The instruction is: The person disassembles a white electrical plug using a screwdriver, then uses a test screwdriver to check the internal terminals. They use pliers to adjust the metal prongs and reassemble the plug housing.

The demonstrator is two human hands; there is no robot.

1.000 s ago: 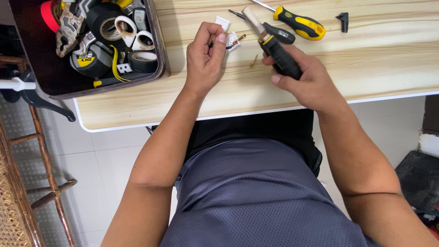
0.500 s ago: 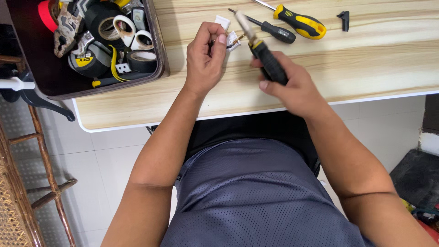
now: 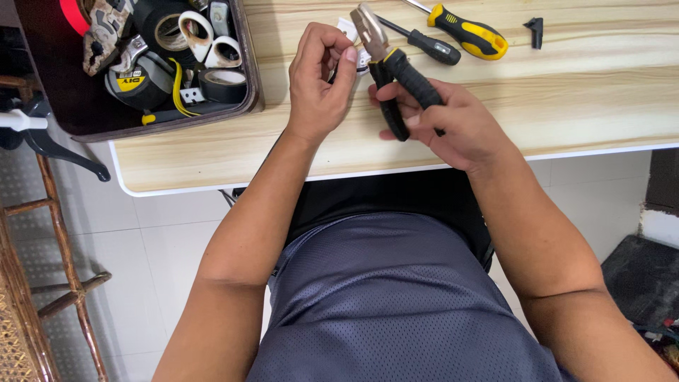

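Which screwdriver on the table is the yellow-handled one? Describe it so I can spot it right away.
Start at the pale wooden table and look along its far edge, beyond the right hand holding the pliers. Two screwdrivers lie there side by side. The yellow-handled screwdriver is the farther, chunkier one with a yellow and black grip, while its neighbour, the black screwdriver, is slimmer and all dark.

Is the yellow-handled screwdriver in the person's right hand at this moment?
No, the right hand holds black-handled pliers, while the yellow-handled screwdriver lies on the table.
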